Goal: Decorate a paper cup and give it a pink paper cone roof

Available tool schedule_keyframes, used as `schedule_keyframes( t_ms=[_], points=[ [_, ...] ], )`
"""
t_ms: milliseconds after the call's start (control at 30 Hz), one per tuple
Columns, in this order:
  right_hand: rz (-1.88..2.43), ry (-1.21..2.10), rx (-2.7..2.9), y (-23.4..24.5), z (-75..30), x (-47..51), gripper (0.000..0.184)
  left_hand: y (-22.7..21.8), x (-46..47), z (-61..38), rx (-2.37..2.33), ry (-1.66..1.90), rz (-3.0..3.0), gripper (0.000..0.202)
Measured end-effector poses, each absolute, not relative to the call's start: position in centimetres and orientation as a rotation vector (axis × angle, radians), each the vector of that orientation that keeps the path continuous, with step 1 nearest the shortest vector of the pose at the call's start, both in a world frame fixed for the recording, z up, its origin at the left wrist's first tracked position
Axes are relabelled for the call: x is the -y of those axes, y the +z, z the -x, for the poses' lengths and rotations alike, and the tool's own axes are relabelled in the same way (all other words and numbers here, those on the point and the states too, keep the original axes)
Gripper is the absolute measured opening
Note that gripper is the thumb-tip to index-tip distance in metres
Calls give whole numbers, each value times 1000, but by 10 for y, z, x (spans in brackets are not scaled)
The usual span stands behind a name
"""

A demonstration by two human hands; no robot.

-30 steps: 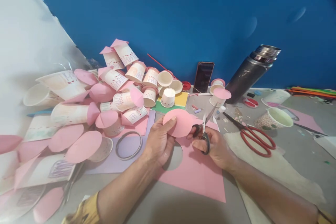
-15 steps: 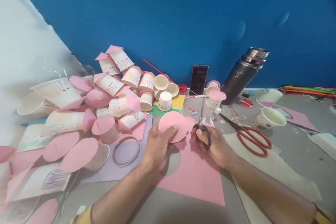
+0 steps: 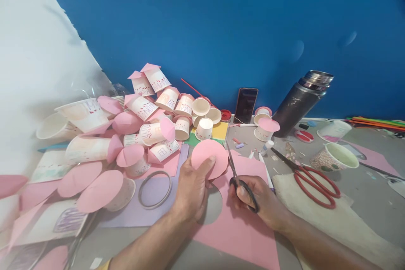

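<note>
My left hand (image 3: 191, 187) pinches a round pink paper disc (image 3: 205, 154), thumb on top. Close by, my right hand (image 3: 253, 198) has its fingers in the black handles of a pair of scissors (image 3: 233, 166). Their blades point up and away, just right of the disc's edge. Beneath both hands lies a pink paper sheet (image 3: 240, 230) with a round hole cut in it. A grey ring (image 3: 139, 192) rests on a lilac sheet (image 3: 122, 215) left of my left hand.
Paper cups with pink paper tops (image 3: 158, 130) are heaped on the left. Red-handled scissors (image 3: 316, 185) lie on a pale cloth (image 3: 297, 206) at the right. A dark flask (image 3: 299, 105) and a phone (image 3: 246, 105) stand by the blue wall, near a green-rimmed cup (image 3: 335, 156).
The scissors have come around to the disc's right edge, with the blades now showing clearly. My left hand keeps its hold on the disc. The whole view has shifted slightly.
</note>
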State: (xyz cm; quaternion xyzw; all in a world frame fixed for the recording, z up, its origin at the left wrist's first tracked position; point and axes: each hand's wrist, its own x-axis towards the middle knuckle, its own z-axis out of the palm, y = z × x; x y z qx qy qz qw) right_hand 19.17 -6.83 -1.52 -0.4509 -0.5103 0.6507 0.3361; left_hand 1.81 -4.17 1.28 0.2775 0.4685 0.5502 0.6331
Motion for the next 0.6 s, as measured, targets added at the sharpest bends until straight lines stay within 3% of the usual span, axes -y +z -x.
schedule_keyframes(
  t_ms=[600],
  points=[
    [1195, 1609, 1411, -13, -187, 68, 70, 15, 43, -23, -1026, 1282, -584, 42]
  ],
)
